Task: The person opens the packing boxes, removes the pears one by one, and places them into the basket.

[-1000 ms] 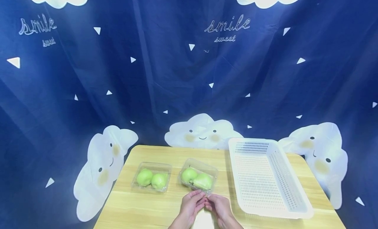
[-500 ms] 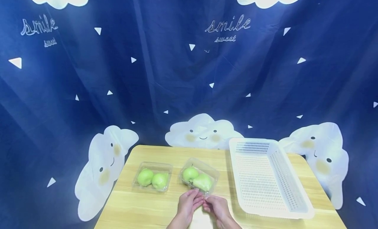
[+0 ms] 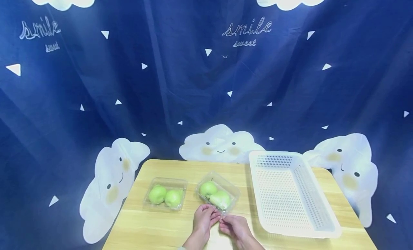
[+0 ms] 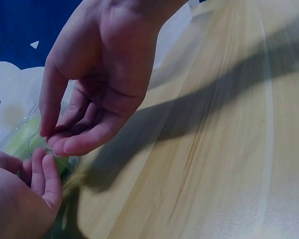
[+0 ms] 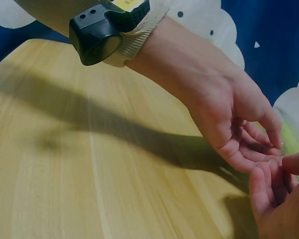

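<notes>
A clear plastic fruit box (image 3: 233,189) with two round green fruits (image 3: 220,199) in it lies at a slant mid-table. My left hand (image 3: 204,219) is at its near edge, thumb and forefinger meeting at the rim. Beside it my right hand (image 3: 237,228) pinches the same edge near the front corner. In the left wrist view my right hand (image 4: 102,84) comes in from above and my left hand (image 4: 20,199) from below, fingertips nearly together. The right wrist view has my left hand (image 5: 214,104) above and my right (image 5: 284,209) at lower right.
A second clear plastic box (image 3: 179,182) with two green fruits stands to the left. At the right stands a white perforated basket (image 3: 284,192). Behind the wooden table (image 3: 155,225) hangs a blue curtain (image 3: 193,81) with clouds and triangles.
The box between my hands has turned slightly clockwise. My left hand has shifted a little left, and a wider gap shows between the hands. The second box and basket stay put.
</notes>
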Tool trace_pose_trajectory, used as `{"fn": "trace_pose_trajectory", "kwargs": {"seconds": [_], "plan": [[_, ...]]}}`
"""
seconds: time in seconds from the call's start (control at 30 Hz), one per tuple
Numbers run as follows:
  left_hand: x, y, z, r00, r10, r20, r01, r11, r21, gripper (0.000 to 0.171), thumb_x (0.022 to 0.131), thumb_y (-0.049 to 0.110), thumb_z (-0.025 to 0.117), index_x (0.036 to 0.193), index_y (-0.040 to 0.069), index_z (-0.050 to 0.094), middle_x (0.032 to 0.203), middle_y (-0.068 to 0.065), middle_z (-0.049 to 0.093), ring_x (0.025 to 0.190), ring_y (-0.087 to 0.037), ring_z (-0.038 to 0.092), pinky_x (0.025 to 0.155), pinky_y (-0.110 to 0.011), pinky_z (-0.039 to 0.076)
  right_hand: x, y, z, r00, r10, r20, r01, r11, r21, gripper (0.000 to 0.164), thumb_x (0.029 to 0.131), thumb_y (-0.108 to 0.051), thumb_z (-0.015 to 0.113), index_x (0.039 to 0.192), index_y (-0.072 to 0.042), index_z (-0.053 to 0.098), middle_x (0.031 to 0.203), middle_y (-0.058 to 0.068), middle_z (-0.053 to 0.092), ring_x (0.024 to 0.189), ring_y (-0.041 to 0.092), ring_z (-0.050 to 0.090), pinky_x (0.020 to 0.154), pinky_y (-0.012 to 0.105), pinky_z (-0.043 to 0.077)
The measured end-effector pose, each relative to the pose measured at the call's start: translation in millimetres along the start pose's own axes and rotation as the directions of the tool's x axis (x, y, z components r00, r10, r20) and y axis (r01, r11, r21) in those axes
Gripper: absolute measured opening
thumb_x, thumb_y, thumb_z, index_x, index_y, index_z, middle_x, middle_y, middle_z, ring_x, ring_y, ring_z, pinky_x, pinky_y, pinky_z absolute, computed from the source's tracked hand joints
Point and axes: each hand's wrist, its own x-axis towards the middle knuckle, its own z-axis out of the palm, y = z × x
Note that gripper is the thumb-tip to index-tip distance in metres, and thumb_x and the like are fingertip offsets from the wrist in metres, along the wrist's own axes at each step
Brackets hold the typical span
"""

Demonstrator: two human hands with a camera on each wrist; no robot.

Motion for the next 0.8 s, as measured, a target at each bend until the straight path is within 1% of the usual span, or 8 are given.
{"fn": "trace_pose_trajectory", "kwargs": {"seconds": [0.13, 0.27, 0.4, 0.5, 0.63, 0.8], "plan": [[1.7, 0.7, -1.2, 1.000, 0.003, -0.009, -0.003, 1.000, 0.005, 0.027, 0.094, 0.006, 0.066, 0.114, 0.000, 0.050, 0.094, -0.008, 0.069, 0.085, -0.018, 0.071, 0.085, -0.035, 0.064, 0, -3, -3, 1.000, 0.020, -0.022, -0.019, 0.999, 0.033, 0.035, 0.096, -0.006, 0.064, 0.119, 0.019, 0.061, 0.083, 0.004, 0.077, 0.074, 0.009, 0.076, 0.077, 0.024, 0.064], [4.0, 1.7, -2.2, 1.000, 0.016, -0.014, -0.015, 1.000, 0.020, 0.029, 0.090, 0.004, 0.067, 0.113, 0.001, 0.049, 0.091, -0.007, 0.068, 0.083, -0.019, 0.070, 0.080, -0.033, 0.064, 0, -8, -9, 0.996, 0.018, -0.082, -0.011, 0.997, 0.077, 0.034, 0.098, -0.007, 0.063, 0.120, 0.019, 0.059, 0.083, 0.005, 0.077, 0.075, 0.010, 0.077, 0.078, 0.024, 0.064], [5.5, 4.1, -2.8, 1.000, 0.017, -0.023, -0.016, 0.999, 0.038, 0.029, 0.088, 0.002, 0.067, 0.112, 0.001, 0.049, 0.088, -0.007, 0.067, 0.080, -0.019, 0.069, 0.079, -0.033, 0.064, 0, -14, -12, 0.986, -0.030, -0.161, 0.049, 0.992, 0.115, 0.041, 0.100, -0.007, 0.060, 0.130, 0.019, 0.051, 0.086, 0.006, 0.077, 0.077, 0.009, 0.076, 0.080, 0.022, 0.063], [5.7, 5.8, -3.1, 0.999, 0.012, -0.032, -0.011, 0.999, 0.051, 0.029, 0.088, 0.002, 0.067, 0.112, 0.001, 0.049, 0.087, -0.007, 0.067, 0.078, -0.019, 0.069, 0.077, -0.033, 0.064, 1, -17, -11, 0.975, -0.064, -0.211, 0.095, 0.986, 0.138, 0.045, 0.101, -0.006, 0.058, 0.136, 0.020, 0.046, 0.089, 0.007, 0.077, 0.080, 0.011, 0.076, 0.083, 0.023, 0.063], [6.2, 6.7, -3.4, 0.999, 0.008, -0.034, -0.006, 0.999, 0.049, 0.030, 0.087, 0.001, 0.067, 0.111, 0.002, 0.049, 0.086, -0.006, 0.066, 0.076, -0.018, 0.068, 0.075, -0.032, 0.064, 2, -19, -10, 0.967, -0.083, -0.243, 0.125, 0.979, 0.164, 0.045, 0.102, -0.006, 0.055, 0.137, 0.020, 0.045, 0.093, 0.008, 0.077, 0.084, 0.013, 0.077, 0.086, 0.026, 0.063], [7.7, 6.2, -3.6, 0.999, 0.013, -0.031, -0.011, 0.999, 0.046, 0.032, 0.086, 0.000, 0.067, 0.112, 0.001, 0.048, 0.084, -0.006, 0.065, 0.075, -0.018, 0.068, 0.074, -0.033, 0.064, 1, -22, -10, 0.965, -0.103, -0.242, 0.147, 0.974, 0.173, 0.046, 0.105, -0.007, 0.051, 0.141, 0.020, 0.041, 0.099, 0.010, 0.076, 0.088, 0.014, 0.077, 0.089, 0.026, 0.062]]}}
